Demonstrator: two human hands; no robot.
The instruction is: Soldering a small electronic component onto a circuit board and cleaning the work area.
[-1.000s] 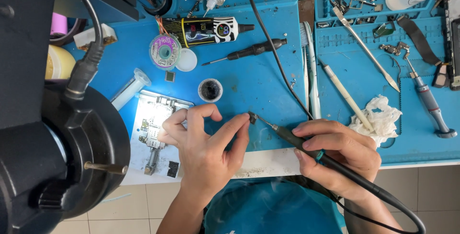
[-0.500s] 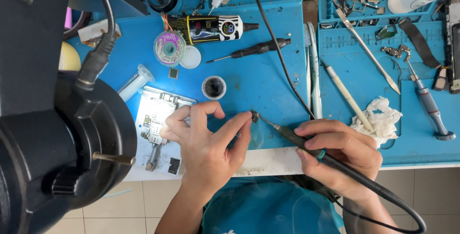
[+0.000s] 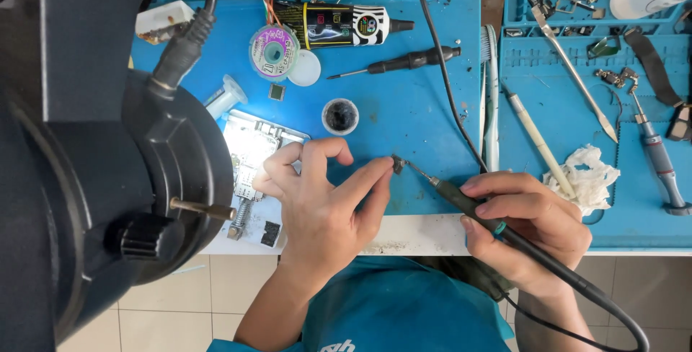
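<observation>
The left hand (image 3: 321,204) pinches a tiny part (image 3: 397,164) — same as before. The right hand (image 3: 530,226) grips the soldering iron (image 3: 461,197), fingers wrapped tight — its tip has stayed on the part.

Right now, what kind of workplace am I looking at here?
Most likely an electronics repair bench. The right hand holds a corded soldering iron to a small part pinched by the left hand, an opened circuit board lies lit under a microscope, and a screwdriver lies on the blue work mat.
</observation>
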